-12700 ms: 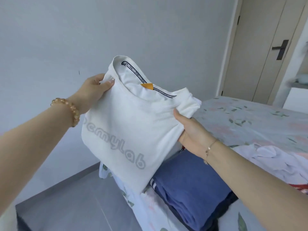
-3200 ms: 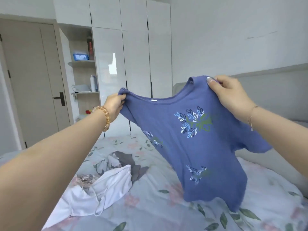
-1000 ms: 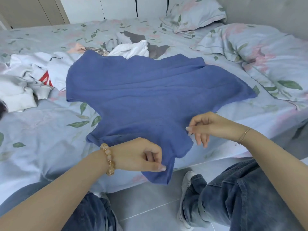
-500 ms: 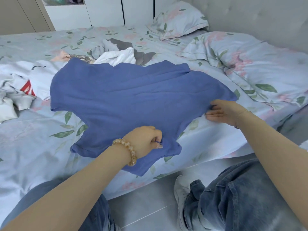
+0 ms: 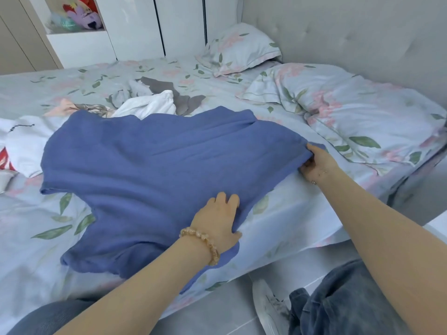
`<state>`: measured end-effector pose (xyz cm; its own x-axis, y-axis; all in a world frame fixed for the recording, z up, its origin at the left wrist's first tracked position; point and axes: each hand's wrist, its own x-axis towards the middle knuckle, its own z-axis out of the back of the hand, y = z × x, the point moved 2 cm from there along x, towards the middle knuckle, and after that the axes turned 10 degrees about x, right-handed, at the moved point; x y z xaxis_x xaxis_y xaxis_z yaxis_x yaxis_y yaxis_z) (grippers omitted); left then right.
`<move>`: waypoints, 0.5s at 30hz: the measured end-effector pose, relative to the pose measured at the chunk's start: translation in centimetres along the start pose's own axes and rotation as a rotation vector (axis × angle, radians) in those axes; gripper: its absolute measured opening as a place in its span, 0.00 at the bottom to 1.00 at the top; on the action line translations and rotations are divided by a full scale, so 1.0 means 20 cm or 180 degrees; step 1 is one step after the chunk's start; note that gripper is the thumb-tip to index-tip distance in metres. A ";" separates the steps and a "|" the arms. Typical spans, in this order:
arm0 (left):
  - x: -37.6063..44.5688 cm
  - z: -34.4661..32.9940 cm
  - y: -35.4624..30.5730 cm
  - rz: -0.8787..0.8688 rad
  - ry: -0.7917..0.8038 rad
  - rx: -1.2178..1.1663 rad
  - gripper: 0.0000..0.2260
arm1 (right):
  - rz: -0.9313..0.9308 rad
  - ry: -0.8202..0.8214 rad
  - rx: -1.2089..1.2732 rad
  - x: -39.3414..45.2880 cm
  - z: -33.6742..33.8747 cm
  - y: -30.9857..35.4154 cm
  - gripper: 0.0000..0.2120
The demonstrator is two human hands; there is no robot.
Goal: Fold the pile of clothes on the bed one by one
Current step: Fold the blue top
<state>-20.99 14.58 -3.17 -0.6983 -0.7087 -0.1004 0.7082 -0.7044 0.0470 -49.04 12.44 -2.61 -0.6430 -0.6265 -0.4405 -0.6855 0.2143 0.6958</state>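
**Mei:** Fingers of the left hand [image 5: 219, 220] are curled into the near right edge of the blue T-shirt [image 5: 154, 165], bunching the cloth under the palm, close to the lip of the bed [image 5: 290, 213].

**Jun:** And the other one?

**Mei:** Her right hand [image 5: 316, 163] has the shirt's far right corner pinched, thumb on top, the other fingers tucked under the cloth. I'd call it a firm hold, though the fabric hides those fingers, so I can't be sure how tightly they close.

**Jun:** Where does that leave the shirt?

**Mei:** Spread over the flowered sheet, plain side up, one sleeve trailing toward the bed's edge. It lies mostly flat with a few long creases. No fold in it yet, as far as I can see. With one whole side gripped at both ends, my guess is the first fold comes next, that side carried over toward the middle.

**Jun:** How much is left after it?

**Mei:** Plenty. Just behind the shirt sits a crumpled white garment [image 5: 150, 106], touching its far edge, with a grey piece [image 5: 183, 100] beside it. More white clothes [image 5: 21, 141] lie bunched at the left, one with a red print. No folded stack shows from here, so I can't tell how many are done.
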 end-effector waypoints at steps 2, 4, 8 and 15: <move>0.01 0.02 0.02 -0.0178 0.0196 -0.0230 0.19 | 0.0268 -0.0113 -0.0082 0.02 0.04 0.04 0.10; 0.00 0.04 0.04 -0.0317 0.0342 -0.0355 0.18 | 0.0571 -0.0216 -0.0253 0.00 0.09 0.09 0.10; -0.05 0.11 0.08 -0.0563 0.0442 -0.0889 0.14 | 0.0688 -0.0754 -0.0618 -0.02 0.26 0.14 0.09; -0.15 0.15 0.07 -0.0906 0.1129 -0.1990 0.07 | 0.0160 -0.0683 -0.0540 -0.03 0.42 0.13 0.06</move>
<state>-18.11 15.58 0.25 -0.8619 -0.3745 -0.3419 0.5070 -0.6304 -0.5878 -53.33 19.62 -5.25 -0.7449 -0.4412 -0.5005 -0.5955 0.1012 0.7970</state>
